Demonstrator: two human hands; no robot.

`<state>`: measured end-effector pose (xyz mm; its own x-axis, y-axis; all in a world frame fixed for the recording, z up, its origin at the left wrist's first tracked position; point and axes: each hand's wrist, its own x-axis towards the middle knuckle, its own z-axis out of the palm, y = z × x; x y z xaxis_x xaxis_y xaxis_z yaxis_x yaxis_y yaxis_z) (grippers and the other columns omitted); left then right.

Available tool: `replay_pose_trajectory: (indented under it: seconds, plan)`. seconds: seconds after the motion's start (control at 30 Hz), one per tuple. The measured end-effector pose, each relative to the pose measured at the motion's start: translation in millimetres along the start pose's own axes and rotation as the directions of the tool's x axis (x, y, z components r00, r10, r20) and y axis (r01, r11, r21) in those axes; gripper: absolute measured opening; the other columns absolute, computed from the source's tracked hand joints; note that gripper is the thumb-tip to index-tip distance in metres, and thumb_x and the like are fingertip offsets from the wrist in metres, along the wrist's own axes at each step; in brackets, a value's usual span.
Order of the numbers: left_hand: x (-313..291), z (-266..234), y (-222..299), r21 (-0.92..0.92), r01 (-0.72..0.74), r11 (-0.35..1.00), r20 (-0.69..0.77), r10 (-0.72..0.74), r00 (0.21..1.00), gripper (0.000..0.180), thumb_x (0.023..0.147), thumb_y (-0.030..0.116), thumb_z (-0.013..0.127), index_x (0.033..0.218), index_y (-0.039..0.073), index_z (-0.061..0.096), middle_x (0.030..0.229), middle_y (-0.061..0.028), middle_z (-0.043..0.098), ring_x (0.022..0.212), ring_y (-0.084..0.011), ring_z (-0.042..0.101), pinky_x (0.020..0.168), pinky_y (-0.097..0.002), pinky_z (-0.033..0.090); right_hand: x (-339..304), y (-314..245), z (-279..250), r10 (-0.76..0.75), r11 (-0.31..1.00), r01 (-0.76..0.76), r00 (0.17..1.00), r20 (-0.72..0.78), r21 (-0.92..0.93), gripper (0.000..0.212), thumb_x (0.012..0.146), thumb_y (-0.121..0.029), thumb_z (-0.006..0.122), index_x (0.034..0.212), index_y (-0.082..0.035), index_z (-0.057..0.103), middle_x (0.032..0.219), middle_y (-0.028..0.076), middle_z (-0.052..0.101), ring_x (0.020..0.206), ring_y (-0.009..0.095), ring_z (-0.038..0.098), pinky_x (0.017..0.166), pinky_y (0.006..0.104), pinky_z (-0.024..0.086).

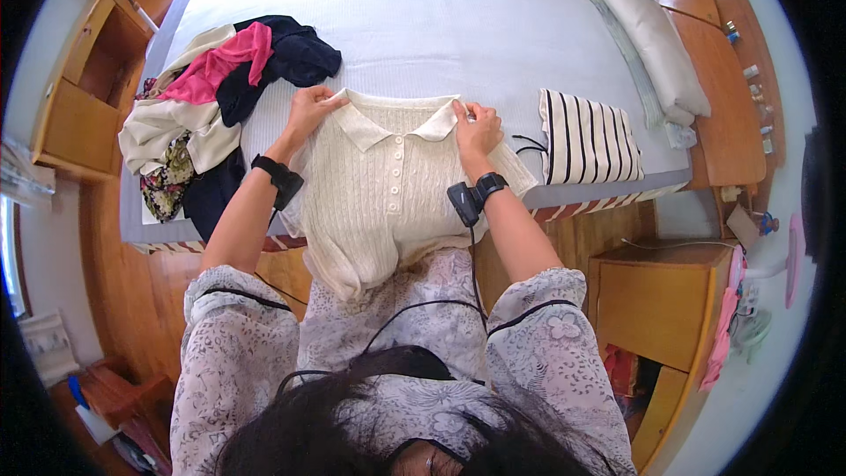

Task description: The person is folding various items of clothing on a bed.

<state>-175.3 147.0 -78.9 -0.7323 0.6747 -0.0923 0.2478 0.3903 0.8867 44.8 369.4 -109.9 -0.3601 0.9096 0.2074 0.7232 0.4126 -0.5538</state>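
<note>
A cream cable-knit polo top (352, 176) with a collar and a short row of buttons is spread front side up over the near edge of the bed. Its lower part hangs off toward me. My left hand (313, 112) pinches it at the left shoulder beside the collar. At the opposite shoulder, by the right collar point, my right hand (478, 130) grips it with curled fingers. A folded white garment with black stripes (592, 138) lies on the bed to the right of the top, apart from it.
A loose heap of clothes (203, 115) in cream, pink, navy and floral lies at the bed's left. Pillows (656, 48) rest along the right side of the light blue bed (397, 18). A wooden cabinet (656, 300) stands near right. A cable hangs from my right wrist strap.
</note>
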Motion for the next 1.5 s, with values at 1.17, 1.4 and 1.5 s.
replay_pose_trajectory:
  seconds: [1.17,1.4,1.5]
  plan:
    - [-53.6,-44.0,-42.0,0.748,-0.054,0.662,-0.317,0.428,0.847,0.027,0.090,0.033,0.052,0.077,0.009,0.052,0.064,-0.0144,0.059,0.057,-0.0351,0.059,0.050,-0.0445,0.042,3.3,-8.4,4.1,-0.079,0.997,0.079,0.991,-0.105,-0.006,0.033,0.078,-0.047,0.064,0.085,-0.016,0.069,0.081,-0.002,0.061,0.086,0.020,0.052,0.078,0.0369,0.036]
    - [-55.3,-40.3,-64.8,0.645,-0.055,0.762,-0.300,0.319,0.899,0.034,0.093,0.034,0.045,0.089,0.006,0.063,0.079,-0.0195,0.063,0.072,-0.0365,0.061,0.060,-0.0455,0.045,-3.6,-3.1,4.5,-0.004,0.900,0.089,0.980,-0.197,0.426,0.013,0.077,-0.021,0.061,0.075,-0.009,0.066,0.079,0.011,0.064,0.083,0.029,0.056,0.075,0.0431,0.040]
    - [-43.4,-30.4,-65.3,0.646,-0.028,0.763,-0.247,0.245,0.937,0.037,0.096,0.033,0.043,0.109,0.004,0.061,0.097,-0.0224,0.063,0.083,-0.0358,0.062,0.070,-0.0400,0.047,11.8,23.9,-2.7,-0.051,0.932,0.110,0.983,-0.175,0.346,0.013,0.074,-0.024,0.063,0.074,-0.012,0.066,0.080,0.009,0.062,0.085,0.030,0.053,0.078,0.0440,0.038]
